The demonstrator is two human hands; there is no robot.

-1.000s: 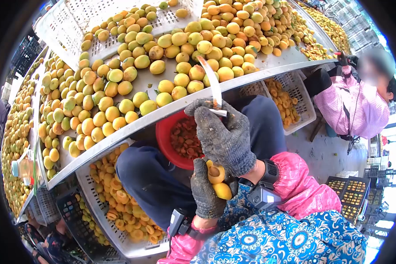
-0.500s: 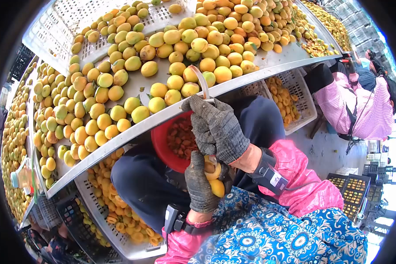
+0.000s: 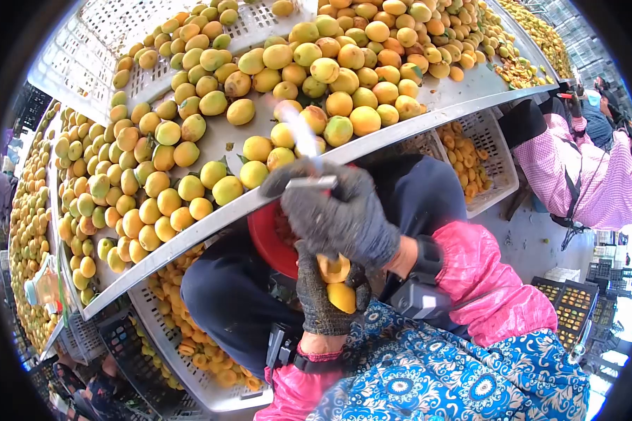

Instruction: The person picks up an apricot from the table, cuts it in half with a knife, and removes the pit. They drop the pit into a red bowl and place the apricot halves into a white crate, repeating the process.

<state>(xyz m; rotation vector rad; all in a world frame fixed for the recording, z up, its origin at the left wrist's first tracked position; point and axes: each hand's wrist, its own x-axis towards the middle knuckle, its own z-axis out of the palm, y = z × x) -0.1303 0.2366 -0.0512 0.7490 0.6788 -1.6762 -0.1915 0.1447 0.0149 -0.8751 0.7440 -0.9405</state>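
Note:
My left hand, in a dark grey knitted glove, is closed round a cut apricot. The fruit's opened part shows a hollow, pale orange inside at the top. Just above it, my gloved right hand grips a knife, whose blade points up and is smeared by motion. The right fingers are partly blurred too. Behind both hands, between my knees, stands a red bowl, mostly hidden; small reddish-brown pieces show inside.
A metal-edged table bears heaps of whole apricots and a white crate. Below it stand a left crate and a right crate, both holding opened apricots. Another person in pink checks sits at right.
My right hand has turned and the knife has swung, its blade now blurred. More of the apricot's hollow inside shows in my left hand. The whole view has shifted slightly.

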